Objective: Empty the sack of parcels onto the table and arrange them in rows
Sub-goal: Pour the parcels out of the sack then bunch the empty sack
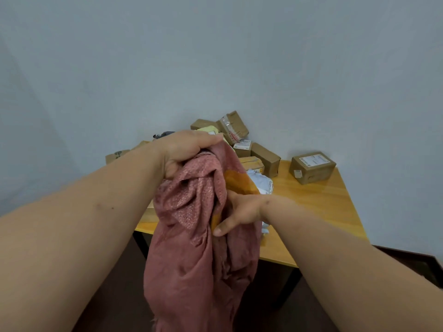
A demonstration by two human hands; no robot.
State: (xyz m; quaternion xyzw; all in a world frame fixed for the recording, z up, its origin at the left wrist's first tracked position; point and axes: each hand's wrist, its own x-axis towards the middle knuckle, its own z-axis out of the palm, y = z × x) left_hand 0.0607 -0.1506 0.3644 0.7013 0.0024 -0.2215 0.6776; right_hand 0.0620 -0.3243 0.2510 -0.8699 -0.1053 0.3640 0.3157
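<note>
- Sack [191, 248]: a dusty-pink woven cloth bag, hanging limp with its long axis running up and down, the bunched top near the counter's front edge and the loose bottom trailing below the counter toward the lower frame edge.
- The left hand [184, 152] grips the gathered top of the sack, fingers curled round the cloth.
- The right hand [242, 212] reaches into the sack's folds from the right; thumb points down over the cloth, the fingers are buried in it, so I cannot tell whether they grasp anything.
- Parcels [239, 142]: brown cardboard boxes lie in a loose heap at the back of the counter against the wall, tilted at different angles, with a white soft mailer [262, 182] just behind the sack.
- One labelled box [311, 167] sits apart near the counter's right rear corner.
- Counter [318, 212]: bare wood shows between the heap and the right and front edges.
- A grey wall [215, 56] closes off the back and both sides.
</note>
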